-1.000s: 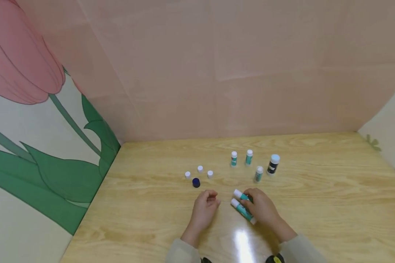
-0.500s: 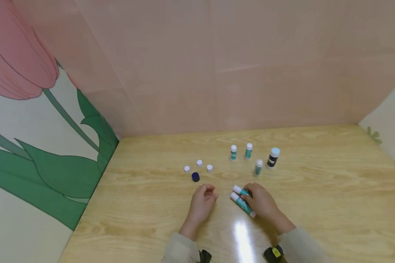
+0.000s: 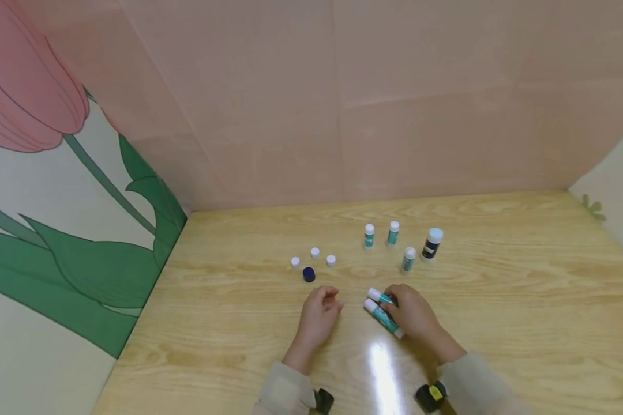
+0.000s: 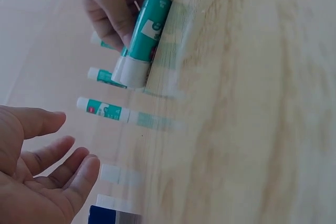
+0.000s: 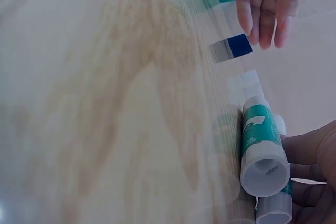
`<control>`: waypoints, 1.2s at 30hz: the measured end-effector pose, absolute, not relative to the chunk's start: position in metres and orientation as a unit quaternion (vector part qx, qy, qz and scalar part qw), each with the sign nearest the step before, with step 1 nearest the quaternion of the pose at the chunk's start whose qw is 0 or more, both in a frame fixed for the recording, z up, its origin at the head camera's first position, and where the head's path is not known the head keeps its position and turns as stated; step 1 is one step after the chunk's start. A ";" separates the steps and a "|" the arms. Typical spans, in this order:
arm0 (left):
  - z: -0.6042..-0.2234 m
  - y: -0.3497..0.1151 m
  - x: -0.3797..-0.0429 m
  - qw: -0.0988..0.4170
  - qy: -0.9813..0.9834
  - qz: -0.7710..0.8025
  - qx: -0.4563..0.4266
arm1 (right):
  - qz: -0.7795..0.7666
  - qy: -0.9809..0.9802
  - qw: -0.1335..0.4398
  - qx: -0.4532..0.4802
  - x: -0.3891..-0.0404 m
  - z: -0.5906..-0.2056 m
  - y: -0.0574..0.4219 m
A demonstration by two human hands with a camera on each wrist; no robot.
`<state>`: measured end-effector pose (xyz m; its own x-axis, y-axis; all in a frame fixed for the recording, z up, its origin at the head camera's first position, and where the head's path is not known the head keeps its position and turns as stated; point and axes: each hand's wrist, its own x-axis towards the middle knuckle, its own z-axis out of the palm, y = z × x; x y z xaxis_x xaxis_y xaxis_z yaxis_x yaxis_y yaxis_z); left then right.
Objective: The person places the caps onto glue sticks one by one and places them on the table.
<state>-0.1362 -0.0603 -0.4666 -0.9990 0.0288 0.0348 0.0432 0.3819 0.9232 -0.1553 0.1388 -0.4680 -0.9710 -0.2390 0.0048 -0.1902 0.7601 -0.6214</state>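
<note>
Two hands at work over a wood-grained table (image 3: 228, 328), seen from the head and both wrists. The right hand (image 3: 414, 316) pinches the farther teal-labelled tube (image 3: 378, 295), partly hidden by the fingers; the nearer teal-labelled tube (image 3: 382, 317) lies just beside it, both slanting from far left to near right. The left hand (image 3: 318, 319) is apart from the right, its fingers loosely bent and parted, left of the two tubes. Farther off, right of centre, stand three slimmer white-capped tubes, namely the left small tube (image 3: 369, 237), the middle small tube (image 3: 393, 234) and the right small tube (image 3: 408, 260); just right of the last stands a dark-labelled bottle (image 3: 431, 249) with a pale cap. Beyond the left hand sit three white caps (image 3: 331, 261) and, nearest to it, a dark blue cap (image 3: 308, 275). A pink backdrop (image 3: 420, 127) rises behind the far edge; a tulip picture (image 3: 36, 86) borders the left.
</note>
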 end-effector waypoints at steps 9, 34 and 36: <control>-0.462 -0.066 -0.138 -0.003 -0.841 -0.540 0.004 | -0.326 0.938 0.045 -0.111 -0.156 -0.467 0.140; -0.454 -0.083 -0.145 0.032 -0.879 -0.476 -0.016 | -0.314 0.941 0.055 -0.110 -0.156 -0.467 0.141; -0.454 -0.084 -0.147 0.037 -0.881 -0.472 -0.018 | -0.314 0.941 0.055 -0.111 -0.156 -0.466 0.141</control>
<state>-0.1465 -0.0842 -0.4537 -0.9967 -0.0027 0.0816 0.0664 0.5534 0.8303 -0.1556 0.1410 -0.4662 -0.9691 -0.2442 -0.0337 -0.1751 0.7783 -0.6030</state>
